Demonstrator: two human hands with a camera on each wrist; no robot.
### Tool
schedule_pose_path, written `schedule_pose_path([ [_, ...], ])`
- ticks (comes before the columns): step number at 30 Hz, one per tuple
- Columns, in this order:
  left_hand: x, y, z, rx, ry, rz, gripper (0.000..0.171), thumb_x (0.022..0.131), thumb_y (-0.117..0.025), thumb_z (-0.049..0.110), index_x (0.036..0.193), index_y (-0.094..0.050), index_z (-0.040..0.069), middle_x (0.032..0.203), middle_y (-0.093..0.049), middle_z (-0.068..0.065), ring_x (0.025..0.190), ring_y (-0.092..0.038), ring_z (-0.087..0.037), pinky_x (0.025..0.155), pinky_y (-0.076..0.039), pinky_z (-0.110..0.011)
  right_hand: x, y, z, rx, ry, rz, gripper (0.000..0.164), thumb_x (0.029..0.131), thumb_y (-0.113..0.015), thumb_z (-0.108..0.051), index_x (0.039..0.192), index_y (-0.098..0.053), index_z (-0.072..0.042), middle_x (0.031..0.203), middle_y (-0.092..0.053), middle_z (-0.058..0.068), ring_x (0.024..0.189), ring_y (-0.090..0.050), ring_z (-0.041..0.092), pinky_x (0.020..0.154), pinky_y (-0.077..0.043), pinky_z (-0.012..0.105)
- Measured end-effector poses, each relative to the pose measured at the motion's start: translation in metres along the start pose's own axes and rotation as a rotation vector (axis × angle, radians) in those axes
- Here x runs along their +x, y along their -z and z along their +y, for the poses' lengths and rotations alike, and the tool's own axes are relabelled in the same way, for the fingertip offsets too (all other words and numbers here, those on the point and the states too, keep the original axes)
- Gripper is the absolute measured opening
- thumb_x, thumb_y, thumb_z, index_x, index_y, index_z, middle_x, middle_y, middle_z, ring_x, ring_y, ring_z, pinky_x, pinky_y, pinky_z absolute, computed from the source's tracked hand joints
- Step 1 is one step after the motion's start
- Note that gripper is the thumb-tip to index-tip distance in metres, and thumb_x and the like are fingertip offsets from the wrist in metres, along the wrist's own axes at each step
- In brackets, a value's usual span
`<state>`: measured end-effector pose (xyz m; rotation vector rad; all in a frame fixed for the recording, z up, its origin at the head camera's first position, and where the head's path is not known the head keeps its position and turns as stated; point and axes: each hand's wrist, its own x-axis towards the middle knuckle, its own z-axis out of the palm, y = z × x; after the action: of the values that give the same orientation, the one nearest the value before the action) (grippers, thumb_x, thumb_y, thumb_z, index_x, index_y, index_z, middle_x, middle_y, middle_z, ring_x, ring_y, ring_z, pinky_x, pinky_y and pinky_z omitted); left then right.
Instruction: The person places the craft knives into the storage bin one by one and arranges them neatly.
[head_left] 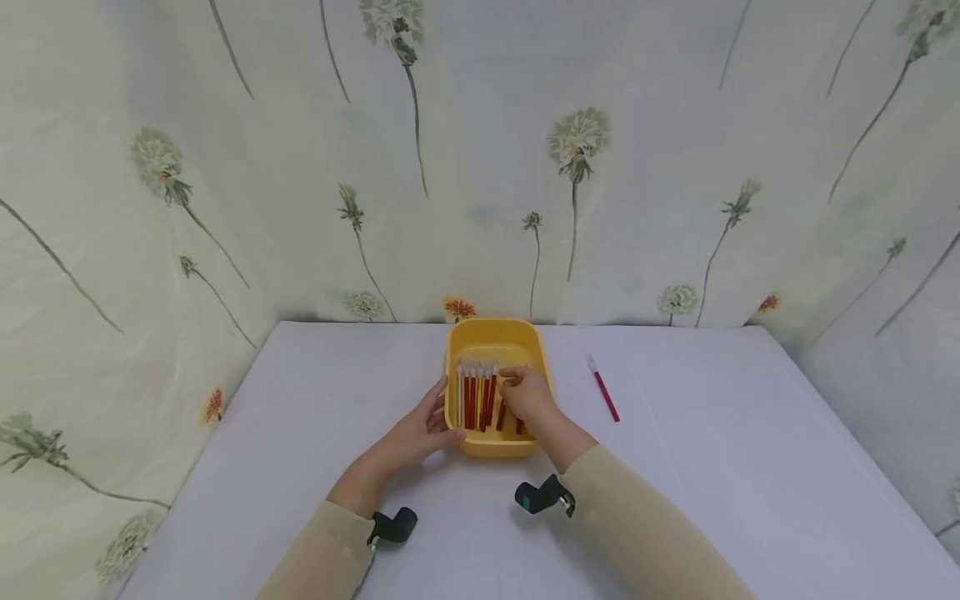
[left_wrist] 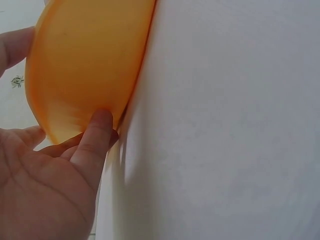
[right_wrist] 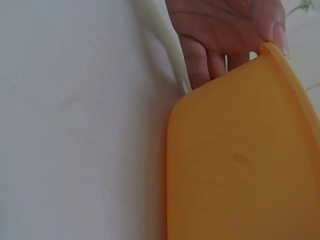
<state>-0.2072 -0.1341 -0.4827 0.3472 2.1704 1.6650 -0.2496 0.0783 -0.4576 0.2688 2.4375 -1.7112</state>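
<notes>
Near the middle of the table lies a yellow plastic tray [head_left: 498,446]. Inside it, several paintbrushes [head_left: 480,400] form a row on the left, mostly red-handled with pale tips. My left hand [head_left: 412,437] grips the tray's near left corner; in the right wrist view its thumb [right_wrist: 279,37] rests on the rim. The left wrist view shows a finger [left_wrist: 97,132] against the outer wall. My right hand [head_left: 528,398] reaches over the near right rim and pinches a dark red paintbrush [head_left: 501,414], whose upper part is hidden. Another brush handle [head_left: 520,426] shows below that hand.
Right of the tray, a single red-handled paintbrush [head_left: 604,395] lies at a slant on the white tabletop [head_left: 720,467]. A floral cloth [head_left: 480,158] rises behind the table's back edge and along both sides. Dark cameras [head_left: 395,525] are strapped to both wrists.
</notes>
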Motion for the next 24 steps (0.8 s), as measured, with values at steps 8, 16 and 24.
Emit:
schedule_pose_path([
  [8,-0.002,-0.001,0.004,0.01,0.025,0.011,0.1,0.09,-0.077,0.033,0.162,-0.008,0.029,0.163,-0.028,-0.012,0.146,-0.034,-0.029,0.118,-0.03,-0.046,-0.001,0.002,-0.002,0.0,0.011,0.001,0.036,0.098,-0.055,0.004,0.133,-0.058,0.003,0.116,-0.057,0.019,0.09,-0.059,0.023,0.068,-0.05,0.022],
  [16,-0.001,-0.001,0.004,0.007,0.021,0.009,0.1,0.091,-0.076,0.029,0.163,-0.007,0.027,0.163,-0.027,-0.014,0.146,-0.035,-0.03,0.117,-0.031,-0.047,-0.002,0.004,-0.003,0.022,0.04,0.034,0.035,0.096,-0.058,0.0,0.131,-0.062,0.0,0.119,-0.062,0.019,0.097,-0.058,0.023,0.076,-0.051,0.026],
  [24,0.0,-0.002,0.003,0.008,0.033,0.017,0.099,0.09,-0.076,0.03,0.162,-0.008,0.028,0.162,-0.029,-0.013,0.145,-0.035,-0.03,0.116,-0.032,-0.046,-0.011,0.017,-0.014,0.048,0.053,0.027,0.034,0.099,-0.059,-0.007,0.132,-0.062,-0.004,0.123,-0.06,0.014,0.108,-0.059,0.026,0.095,-0.051,0.037],
])
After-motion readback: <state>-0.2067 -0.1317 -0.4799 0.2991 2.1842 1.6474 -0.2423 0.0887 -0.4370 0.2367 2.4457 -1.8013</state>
